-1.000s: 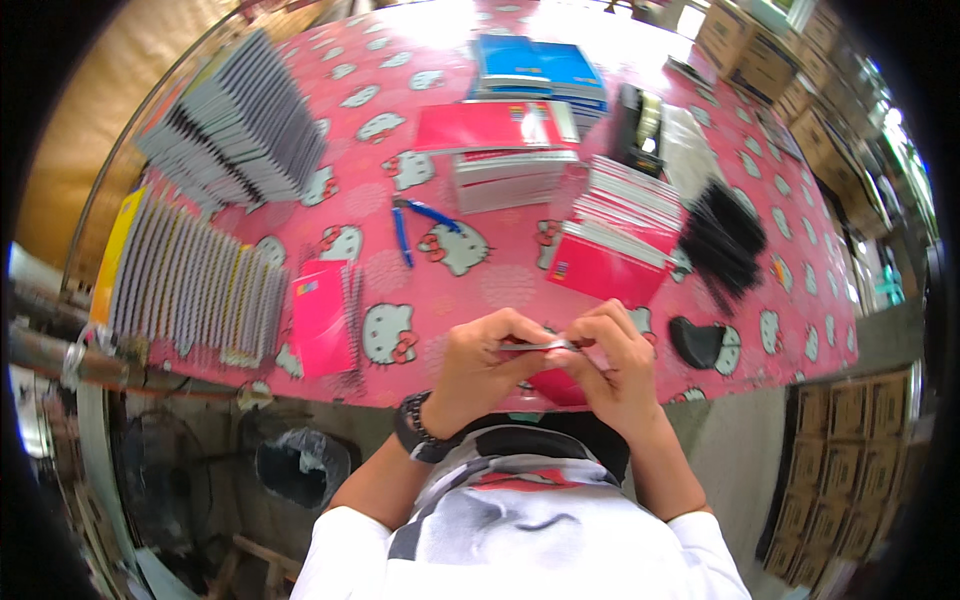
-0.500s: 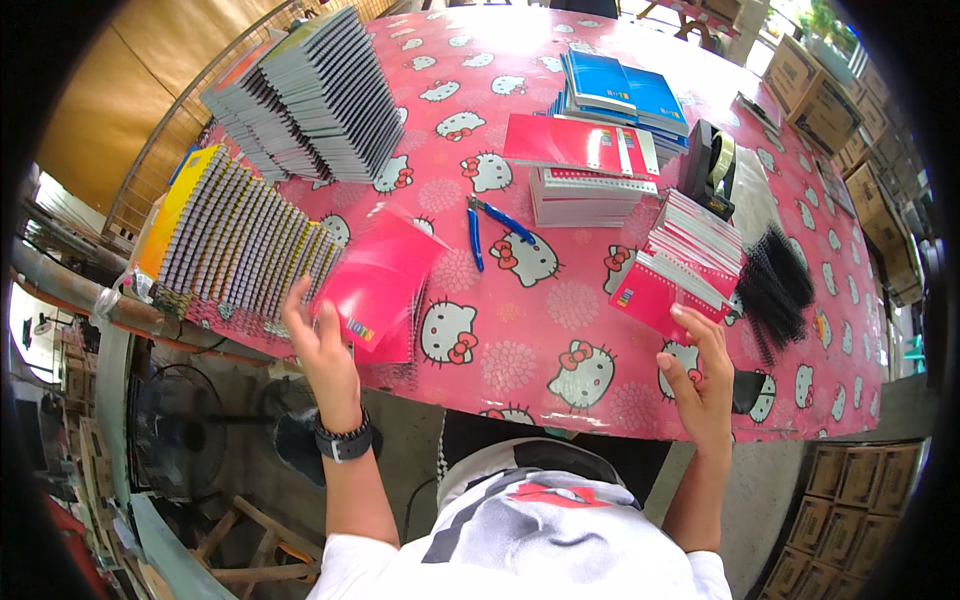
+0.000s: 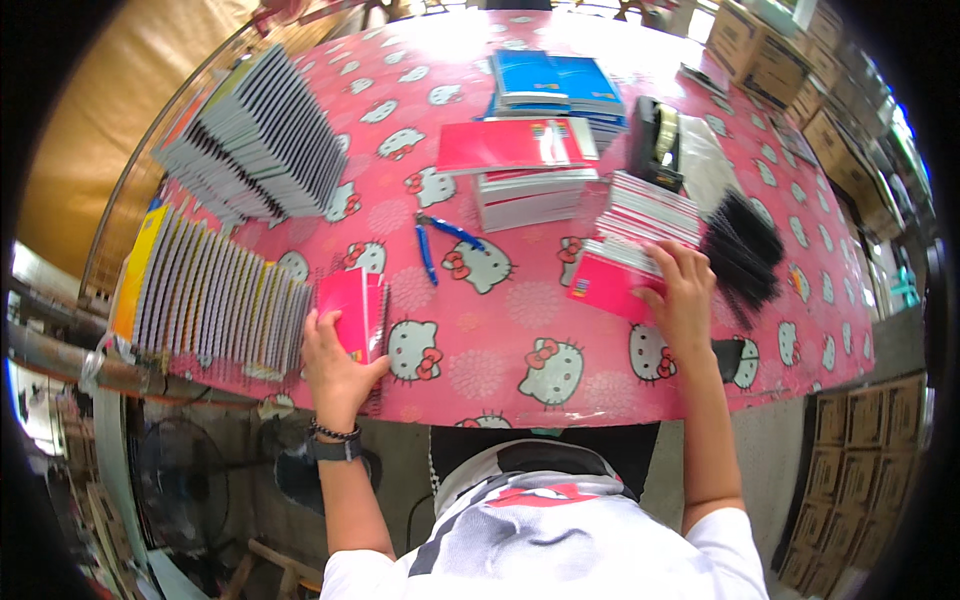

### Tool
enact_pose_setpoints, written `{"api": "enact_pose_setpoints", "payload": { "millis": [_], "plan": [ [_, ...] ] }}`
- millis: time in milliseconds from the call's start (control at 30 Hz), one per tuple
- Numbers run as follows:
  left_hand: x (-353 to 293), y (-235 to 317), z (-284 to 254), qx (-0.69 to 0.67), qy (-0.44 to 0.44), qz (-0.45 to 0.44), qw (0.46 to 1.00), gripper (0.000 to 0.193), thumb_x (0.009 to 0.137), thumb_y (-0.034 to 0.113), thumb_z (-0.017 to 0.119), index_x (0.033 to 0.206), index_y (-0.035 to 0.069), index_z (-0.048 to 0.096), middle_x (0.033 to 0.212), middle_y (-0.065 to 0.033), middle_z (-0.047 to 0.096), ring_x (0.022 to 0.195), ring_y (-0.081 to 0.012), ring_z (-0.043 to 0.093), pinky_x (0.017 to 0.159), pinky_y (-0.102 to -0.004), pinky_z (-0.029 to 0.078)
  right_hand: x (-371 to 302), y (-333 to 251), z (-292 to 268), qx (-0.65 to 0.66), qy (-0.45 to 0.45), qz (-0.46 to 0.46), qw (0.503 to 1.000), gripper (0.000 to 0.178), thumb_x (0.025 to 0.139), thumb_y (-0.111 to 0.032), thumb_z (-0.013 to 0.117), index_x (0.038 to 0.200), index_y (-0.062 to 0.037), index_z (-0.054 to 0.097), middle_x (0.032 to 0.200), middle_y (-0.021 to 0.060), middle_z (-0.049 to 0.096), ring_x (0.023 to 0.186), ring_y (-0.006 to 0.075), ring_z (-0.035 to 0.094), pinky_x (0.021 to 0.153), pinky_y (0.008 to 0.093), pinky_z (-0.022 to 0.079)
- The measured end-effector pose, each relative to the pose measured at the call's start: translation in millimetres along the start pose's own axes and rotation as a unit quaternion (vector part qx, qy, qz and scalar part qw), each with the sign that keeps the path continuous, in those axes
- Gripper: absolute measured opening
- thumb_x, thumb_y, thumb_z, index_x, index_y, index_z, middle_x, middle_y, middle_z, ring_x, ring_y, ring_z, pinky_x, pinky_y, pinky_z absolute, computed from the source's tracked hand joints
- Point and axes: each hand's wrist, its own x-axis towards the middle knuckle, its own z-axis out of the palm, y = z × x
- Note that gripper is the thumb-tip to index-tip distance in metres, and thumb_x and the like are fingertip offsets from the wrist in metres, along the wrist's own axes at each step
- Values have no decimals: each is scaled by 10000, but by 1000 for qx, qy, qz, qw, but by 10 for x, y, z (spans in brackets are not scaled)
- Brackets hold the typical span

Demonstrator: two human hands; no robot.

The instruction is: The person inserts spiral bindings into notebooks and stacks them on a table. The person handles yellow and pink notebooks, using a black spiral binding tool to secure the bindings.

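Note:
Near the table's left front, my left hand [image 3: 340,370] grips a small pile of pink spiral notebooks [image 3: 345,305] by its sides, thumb on the right and fingers on the left. My right hand [image 3: 685,295] closes on the edge of a pink-covered booklet [image 3: 612,283] at the near end of a fanned stack of white-paged booklets [image 3: 650,210]. Its thumb lies under my bent fingers. Between the hands but farther off, blue-handled cutters [image 3: 440,240] rest on the cloth with handles spread. Black spiral coils [image 3: 743,255] lie in a heap right of my right hand.
A pink patterned cloth [image 3: 480,375] covers the table. Yellow-covered spiral notebooks [image 3: 215,295] and tall notebook stacks [image 3: 270,140] line the left. Pink booklets [image 3: 520,150], blue booklets [image 3: 560,80] and a black tape dispenser [image 3: 655,145] stand farther back. Cartons [image 3: 760,55] are beyond.
My left hand has come down onto the pink notebooks, whose loose top one now lies flat on the pile. My right hand has moved forward onto the booklet. The whole view has shifted.

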Motion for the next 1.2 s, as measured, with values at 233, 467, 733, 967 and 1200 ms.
{"api": "enact_pose_setpoints", "payload": {
  "millis": [233, 467, 733, 967, 1200],
  "plan": [
    [24, 578, -90, -102, 127, 124, 979, 819, 631, 343, 838, 1300, 107, 429, 1449, -148, 340, 1339, -339, 321, 1073, -504, 281, 99, 146, -35, 16, 62, -30, 998, 315, 723, -179, 733, 1005, -74, 643, 896, 53, 636, 892, 250, 566, 846, 396, 395],
    [-141, 1620, 206, -400, 29, 317, 859, 661, 677, 161, 817, 1244, 61, 492, 1348, -142, 462, 1265, -319, 421, 1047, -425, 350, -66, 67, -34, 128, -22, 9, 992, 229, 731, -115, 727, 925, -52, 623, 857, 78, 639, 864, 283, 582, 781, 401, 448],
    [-74, 1877, 372, -427, 30, 301, 852, 676, 696, 121, 799, 1288, 62, 479, 1354, -129, 479, 1247, -277, 464, 1039, -389, 375, 17, -87, -346, 123, 77, -37, 989, 171, 717, -68, 729, 834, -47, 606, 800, 74, 622, 813, 275, 580, 747, 398, 468],
    [-258, 1830, 725, -490, -128, 245, 826, 499, 734, -35, 716, 1197, 30, 540, 1138, -108, 595, 1050, -208, 594, 913, -308, 473, -441, -369, -232, 214, -21, 38, 976, 231, 661, -19, 722, 853, -70, 605, 914, 56, 614, 901, 273, 549, 789, 386, 436],
    [-253, 1783, 1013, -408, -70, 294, 862, 312, 780, -10, 661, 1080, 23, 580, 1036, -116, 593, 1051, -246, 568, 887, -335, 457, -807, -147, -18, 160, 52, 15, 986, 287, 697, -2, 697, 970, -60, 629, 891, 58, 636, 858, 254, 581, 793, 376, 449]
  ]
}}
